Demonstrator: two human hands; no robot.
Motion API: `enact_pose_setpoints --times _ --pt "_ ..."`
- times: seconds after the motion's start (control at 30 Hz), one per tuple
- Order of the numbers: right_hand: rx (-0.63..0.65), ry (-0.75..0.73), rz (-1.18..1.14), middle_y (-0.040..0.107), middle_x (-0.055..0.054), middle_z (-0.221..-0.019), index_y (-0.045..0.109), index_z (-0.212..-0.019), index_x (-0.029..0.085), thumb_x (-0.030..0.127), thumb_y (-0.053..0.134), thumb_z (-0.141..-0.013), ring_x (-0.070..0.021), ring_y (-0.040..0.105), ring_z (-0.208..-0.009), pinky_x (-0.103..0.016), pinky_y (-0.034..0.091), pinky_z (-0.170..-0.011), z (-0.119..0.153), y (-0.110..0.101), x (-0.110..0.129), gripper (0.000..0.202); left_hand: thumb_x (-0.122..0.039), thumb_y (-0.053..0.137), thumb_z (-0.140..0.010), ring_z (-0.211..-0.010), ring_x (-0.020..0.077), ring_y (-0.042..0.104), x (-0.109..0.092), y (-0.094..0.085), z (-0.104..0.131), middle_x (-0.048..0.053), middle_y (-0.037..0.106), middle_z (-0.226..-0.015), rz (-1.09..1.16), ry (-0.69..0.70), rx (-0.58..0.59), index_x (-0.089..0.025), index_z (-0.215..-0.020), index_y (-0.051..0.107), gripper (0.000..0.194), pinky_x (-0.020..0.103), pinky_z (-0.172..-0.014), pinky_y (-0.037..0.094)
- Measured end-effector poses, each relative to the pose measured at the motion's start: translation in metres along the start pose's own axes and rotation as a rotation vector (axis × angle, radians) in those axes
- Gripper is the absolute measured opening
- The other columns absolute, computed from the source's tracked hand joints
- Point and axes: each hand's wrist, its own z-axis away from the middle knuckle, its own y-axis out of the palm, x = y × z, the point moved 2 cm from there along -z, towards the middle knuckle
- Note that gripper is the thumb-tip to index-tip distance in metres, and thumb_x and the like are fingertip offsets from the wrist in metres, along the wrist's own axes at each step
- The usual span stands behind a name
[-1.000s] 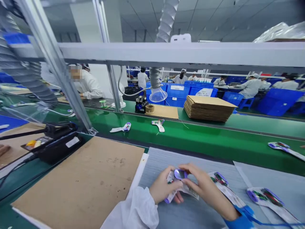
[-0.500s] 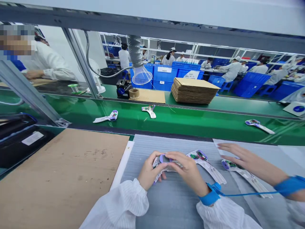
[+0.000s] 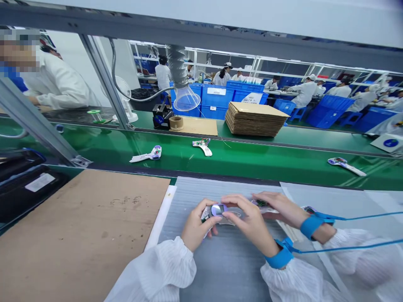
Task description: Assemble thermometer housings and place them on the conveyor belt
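Observation:
My left hand (image 3: 197,224) grips a white-and-purple gun-shaped housing (image 3: 231,219), which looks like a forehead thermometer with open circuitry. A small screen in a purple frame (image 3: 218,209) faces up on its head. My right hand (image 3: 247,216), with a blue strap on its wrist, is closed round the other side, thumb and fingers at the screen frame. The fingers hide part of the housing. Just right of my hands, another person's hand (image 3: 280,205) covers most of a similar housing (image 3: 261,203) on the grey foam sheet (image 3: 220,268).
A green conveyor belt (image 3: 252,161) carries several open housings, one being a white one (image 3: 203,147) near the middle. Brown cardboard (image 3: 78,235) lies at left. Beyond are stacked cardboard (image 3: 256,119), a tape roll (image 3: 176,122) and a fume hose (image 3: 179,71). Blue cords cross at right.
The other person's hand has moved left, from the far-right housing to the one beside my hands. The belt's housings have shifted right. My hands keep their hold, with the screen tilted more into view.

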Motion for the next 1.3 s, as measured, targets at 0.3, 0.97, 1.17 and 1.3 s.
enact_pose_setpoints --times 0.3,0.97,1.17,1.3 --pt "0.034 -0.040 0.003 0.056 -0.002 -0.077 0.053 -0.083 0.021 0.019 0.049 -0.088 -0.0179 0.051 -0.078 -0.030 0.042 -0.069 -0.007 -0.007 0.008 0.007 -0.027 0.061 -0.076 -0.048 0.0096 0.056 -0.007 0.005 0.006 -0.003 0.058 -0.064 -0.105 0.024 0.010 -0.019 -0.099 0.054 0.026 0.017 -0.041 0.042" --pt "-0.222 0.139 -0.055 0.050 -0.002 -0.083 0.043 -0.088 0.021 0.021 0.057 -0.078 -0.0177 0.050 -0.078 -0.031 0.044 -0.069 -0.004 0.021 0.017 0.018 -0.021 0.055 -0.080 -0.086 0.0186 0.058 -0.009 -0.001 0.009 0.005 0.059 -0.096 -0.326 0.324 -0.372 -0.021 -0.099 0.055 0.019 0.030 -0.076 0.047" --pt "-0.335 0.262 -0.077 0.055 -0.004 -0.093 0.044 -0.094 0.021 0.021 0.066 -0.069 -0.0198 0.055 -0.085 -0.034 0.046 -0.075 -0.004 0.043 0.027 0.034 -0.019 0.055 -0.079 -0.098 0.0218 0.052 -0.011 -0.003 0.009 0.007 0.054 -0.100 -0.432 0.466 -0.439 -0.022 -0.102 0.053 0.023 0.034 -0.082 0.043" --pt "-0.382 0.272 -0.068 0.056 -0.006 -0.098 0.046 -0.099 0.021 0.023 0.066 -0.071 -0.0215 0.055 -0.091 -0.037 0.046 -0.080 -0.001 0.043 0.028 0.035 -0.019 0.055 -0.079 -0.099 0.0215 0.051 -0.013 -0.001 0.010 0.006 0.052 -0.101 -0.385 0.441 -0.401 -0.022 -0.104 0.052 0.025 0.034 -0.084 0.042"
